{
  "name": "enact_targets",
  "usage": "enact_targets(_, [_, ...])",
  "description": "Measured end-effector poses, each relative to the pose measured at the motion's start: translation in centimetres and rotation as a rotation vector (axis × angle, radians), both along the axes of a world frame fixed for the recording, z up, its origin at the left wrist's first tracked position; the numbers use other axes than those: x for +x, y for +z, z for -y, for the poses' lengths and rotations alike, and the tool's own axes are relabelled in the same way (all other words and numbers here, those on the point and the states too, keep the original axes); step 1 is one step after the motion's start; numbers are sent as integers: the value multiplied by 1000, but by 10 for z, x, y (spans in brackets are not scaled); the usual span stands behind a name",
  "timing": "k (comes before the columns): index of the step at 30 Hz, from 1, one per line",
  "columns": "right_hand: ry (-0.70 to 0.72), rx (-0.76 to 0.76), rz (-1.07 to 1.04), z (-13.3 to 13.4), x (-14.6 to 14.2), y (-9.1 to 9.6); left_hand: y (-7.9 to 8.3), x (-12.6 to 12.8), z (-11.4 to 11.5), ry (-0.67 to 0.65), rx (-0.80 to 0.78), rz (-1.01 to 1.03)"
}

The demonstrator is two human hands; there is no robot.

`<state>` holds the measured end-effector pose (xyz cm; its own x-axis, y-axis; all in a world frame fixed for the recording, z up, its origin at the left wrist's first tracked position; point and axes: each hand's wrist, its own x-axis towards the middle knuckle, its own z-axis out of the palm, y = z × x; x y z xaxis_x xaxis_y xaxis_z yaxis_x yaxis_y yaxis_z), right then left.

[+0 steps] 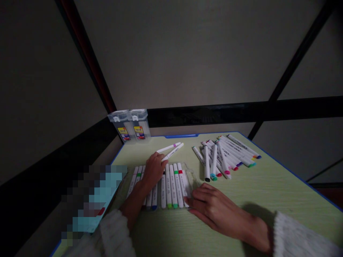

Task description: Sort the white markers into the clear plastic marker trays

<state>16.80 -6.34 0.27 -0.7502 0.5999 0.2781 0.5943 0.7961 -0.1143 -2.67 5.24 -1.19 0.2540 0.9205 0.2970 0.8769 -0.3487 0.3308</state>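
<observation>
A row of white markers [173, 189] with coloured ends and bands lies side by side in a clear plastic holder [189, 167]. Over the upper middle of this row, my left hand [153, 170] has its fingers closed on a white marker [173, 151] that points up and right. A second white marker with a purple band [168, 147] lies just behind it, partly hidden by the fingers. My right hand [214, 207] rests at the row's lower right corner. Its thumb and fingers pinch the lower end of the last marker [185, 185].
A loose pile of white markers [227, 153] with many cap colours spreads over the right rear of the table [254, 192]. Two clear lidded boxes [138, 128] stand at the back left corner. A pixelated light-blue item [103, 196] lies along the left edge. Walls enclose the back and left.
</observation>
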Motion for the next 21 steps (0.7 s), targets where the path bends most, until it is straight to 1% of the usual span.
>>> enact_targets(5, [-4,9,0,0,0,-1,0,-1,-1,-30,-11,33])
enact_targets(12, [-4,-3,-13,0,0,0,-2,-1,-3,-56,-8,133])
enact_targets(21, [-8,-18,9,0,0,1,-5,-1,-6,-100,-14,132])
